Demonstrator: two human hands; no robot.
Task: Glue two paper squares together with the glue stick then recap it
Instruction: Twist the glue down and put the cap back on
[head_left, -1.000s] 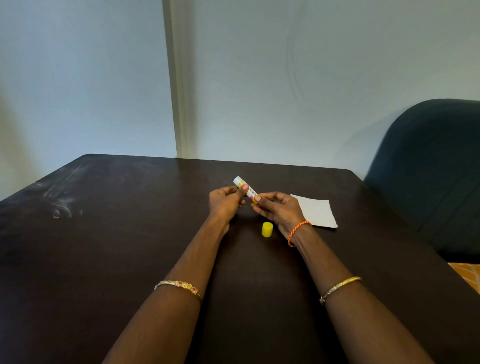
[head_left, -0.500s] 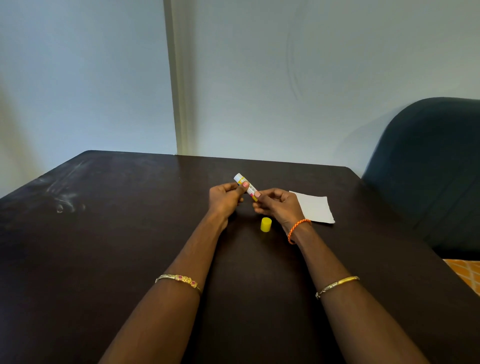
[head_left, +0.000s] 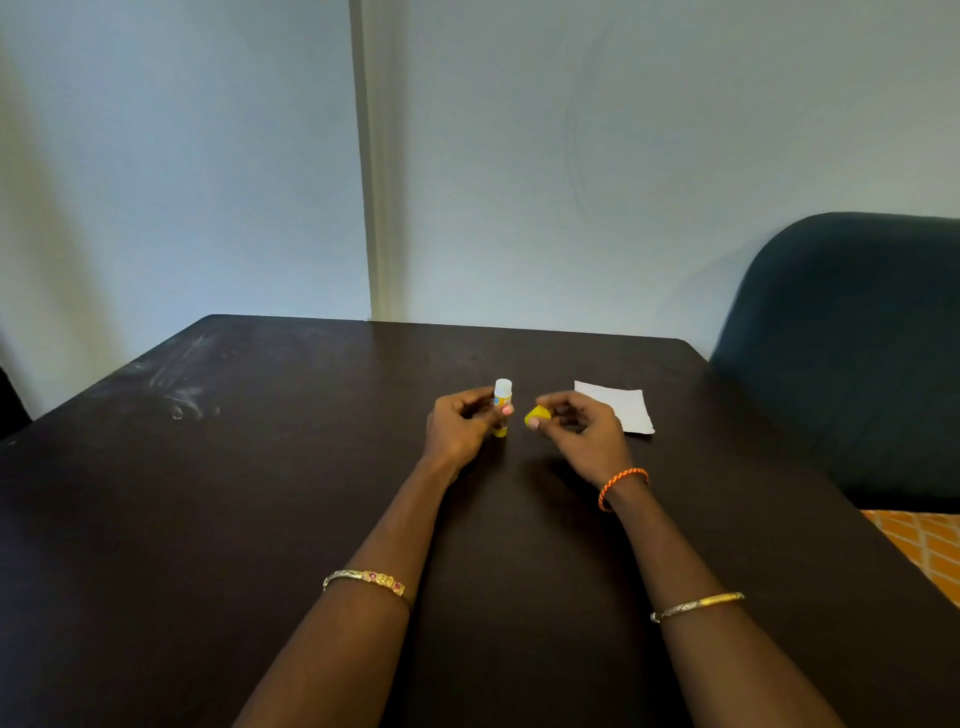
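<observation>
My left hand (head_left: 460, 428) grips the glue stick (head_left: 502, 400), a white tube with a yellow base, and holds it upright above the dark table (head_left: 260, 493). Its white top end is bare. A little to its right, my right hand (head_left: 582, 434) pinches the small yellow cap (head_left: 537, 415) between thumb and fingers, a short gap from the tube. White paper (head_left: 623, 408) lies flat on the table just behind and right of my right hand; whether it is one sheet or two stacked squares I cannot tell.
A dark blue upholstered chair (head_left: 852, 353) stands at the table's right edge. A grey wall rises behind the table's far edge. Faint white smears (head_left: 182, 395) mark the table's left part. An orange patterned surface (head_left: 924, 551) shows at the lower right.
My right hand has let go of the tube and picked the yellow cap up off the table. My left hand has turned the glue stick from tilted to upright.
</observation>
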